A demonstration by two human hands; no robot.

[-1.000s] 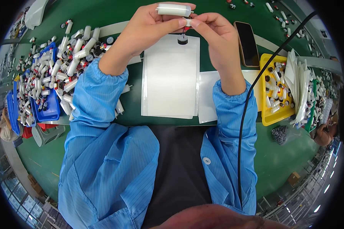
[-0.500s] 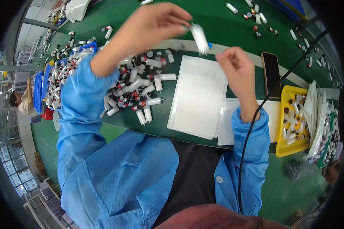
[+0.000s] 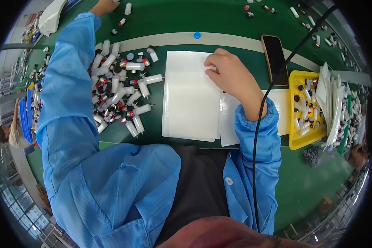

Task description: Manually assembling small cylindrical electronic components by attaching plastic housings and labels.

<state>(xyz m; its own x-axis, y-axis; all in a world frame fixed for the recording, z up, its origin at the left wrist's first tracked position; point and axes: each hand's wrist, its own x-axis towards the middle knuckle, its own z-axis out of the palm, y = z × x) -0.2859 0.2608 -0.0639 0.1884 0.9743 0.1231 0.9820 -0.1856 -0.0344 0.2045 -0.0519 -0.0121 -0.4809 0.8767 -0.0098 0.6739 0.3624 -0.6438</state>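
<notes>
The left hand (image 3: 105, 7) is at the upper edge; I cannot tell its fingers' opening or hold. Over the white sheets (image 3: 192, 103), right of the piled white tubes (image 3: 134, 66), the right hand (image 3: 231, 74) has half-bent fingers, slightly parted, seemingly empty.

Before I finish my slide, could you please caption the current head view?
Left hand outstretched beyond piled white cylindrical parts, right hand over white rectangular sheets on a green table.

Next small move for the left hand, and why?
Probably draw the left hand inward toward the white sheet: it is stretched to the picture's top edge, while the right hand is over the sheet's upper right part.
</notes>
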